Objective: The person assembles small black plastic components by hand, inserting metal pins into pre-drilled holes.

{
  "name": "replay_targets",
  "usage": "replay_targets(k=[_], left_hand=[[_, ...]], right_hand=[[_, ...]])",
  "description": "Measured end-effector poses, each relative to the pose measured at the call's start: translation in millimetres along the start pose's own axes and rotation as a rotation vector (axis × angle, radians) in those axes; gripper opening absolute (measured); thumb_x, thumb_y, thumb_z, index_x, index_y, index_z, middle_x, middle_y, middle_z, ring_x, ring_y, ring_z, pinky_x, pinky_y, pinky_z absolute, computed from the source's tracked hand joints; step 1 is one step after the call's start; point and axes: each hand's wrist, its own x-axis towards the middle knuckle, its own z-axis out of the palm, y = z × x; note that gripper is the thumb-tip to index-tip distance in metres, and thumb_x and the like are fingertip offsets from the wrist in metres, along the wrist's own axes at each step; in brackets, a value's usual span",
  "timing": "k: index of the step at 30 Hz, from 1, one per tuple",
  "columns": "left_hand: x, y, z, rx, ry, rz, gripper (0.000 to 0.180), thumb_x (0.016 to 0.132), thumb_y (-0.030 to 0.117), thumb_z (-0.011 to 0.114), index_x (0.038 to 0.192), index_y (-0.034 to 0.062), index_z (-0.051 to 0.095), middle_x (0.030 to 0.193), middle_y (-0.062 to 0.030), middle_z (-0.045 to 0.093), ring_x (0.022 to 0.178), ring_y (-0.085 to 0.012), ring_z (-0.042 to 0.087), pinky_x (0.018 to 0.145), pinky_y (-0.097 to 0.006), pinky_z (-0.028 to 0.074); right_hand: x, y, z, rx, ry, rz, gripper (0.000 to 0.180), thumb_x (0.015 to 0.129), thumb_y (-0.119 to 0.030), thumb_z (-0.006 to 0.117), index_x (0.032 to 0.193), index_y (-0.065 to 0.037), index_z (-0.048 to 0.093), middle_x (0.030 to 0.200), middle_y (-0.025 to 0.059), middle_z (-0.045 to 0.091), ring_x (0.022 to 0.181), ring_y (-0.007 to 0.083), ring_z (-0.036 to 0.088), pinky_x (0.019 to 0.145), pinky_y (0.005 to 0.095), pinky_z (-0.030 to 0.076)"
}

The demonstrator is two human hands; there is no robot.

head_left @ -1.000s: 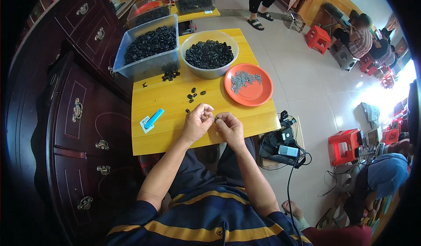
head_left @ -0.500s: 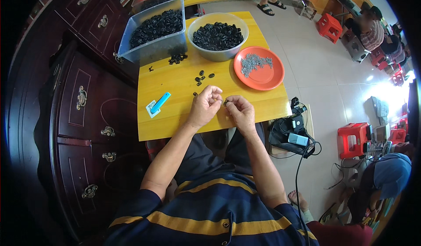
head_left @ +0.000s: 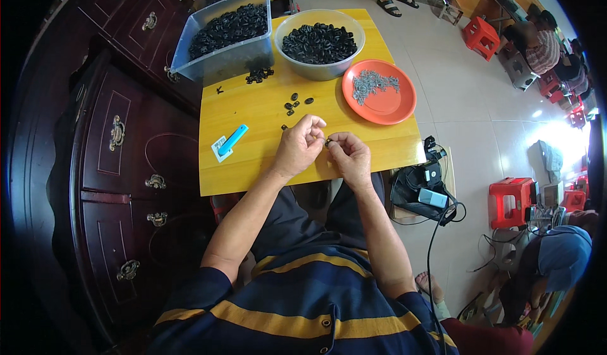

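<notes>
Above the near part of the yellow table, my left hand (head_left: 297,147) and my right hand (head_left: 351,160) are close together, fingertips nearly meeting. Thumb and forefinger of my right hand pinch a small black part (head_left: 327,142). My left thumb and forefinger are also pinched beside it; whatever they hold is too small to make out. Just beyond my left hand lie several loose black oval pieces (head_left: 308,100). An orange-red plate (head_left: 387,113) of small grey metal-looking pieces (head_left: 373,86) stands to the right. Behind, a round translucent bowl (head_left: 316,71) holds many black pieces (head_left: 319,43).
A clear bluish bin (head_left: 221,70) of black parts (head_left: 231,29) stands far left, with a small pile (head_left: 259,75) before it. A blue-handled tool (head_left: 232,140) lies on the table (head_left: 253,174). Dark cabinets (head_left: 107,127) flank the left; a black bag with cables (head_left: 411,190) sits right.
My hands have drawn slightly closer together, bringing the black part nearer the left fingertips. The whole view has shifted a little.
</notes>
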Motion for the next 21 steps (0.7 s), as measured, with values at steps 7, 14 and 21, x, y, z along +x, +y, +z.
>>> replay_targets(k=[7, 14, 21], left_hand=[[3.5, 3.5, -0.6, 0.001, -0.045, -0.011, 0.029, 0.085, -0.002, 0.064, 0.113, 0.0002, 0.057, 0.081, -0.0054, 0.066, 0.065, -0.0074, 0.062, 0.064, -0.025, 0.052], [32.5, -13.9, -26.2, -0.052, -0.113, -0.001, 0.029, 0.084, 0.003, 0.066, 0.113, 0.0015, 0.064, 0.089, -0.0079, 0.068, 0.068, -0.0095, 0.063, 0.067, -0.026, 0.053], [81.6, -29.2, -34.3, 0.78, 0.044, 0.173, 0.024, 0.082, 0.013, 0.07, 0.105, 0.0067, 0.072, 0.094, -0.01, 0.069, 0.083, -0.0272, 0.067, 0.074, -0.039, 0.054]], right_hand=[[3.0, 3.7, 1.6, -0.029, 0.061, -0.036, 0.009, 0.091, -0.007, 0.069, 0.098, 0.0, 0.069, 0.076, -0.0005, 0.067, 0.065, 0.0053, 0.059, 0.059, 0.0222, 0.048], [0.2, -0.7, -3.6, 0.212, 0.081, -0.025, 0.01, 0.093, -0.006, 0.066, 0.102, -0.001, 0.066, 0.085, -0.0007, 0.067, 0.072, 0.0066, 0.061, 0.066, 0.0222, 0.05], [0.5, 2.0, -5.3, 0.253, 0.088, -0.03, 0.012, 0.094, -0.006, 0.066, 0.105, 0.0, 0.065, 0.09, 0.0001, 0.067, 0.079, 0.008, 0.063, 0.072, 0.0231, 0.05]])
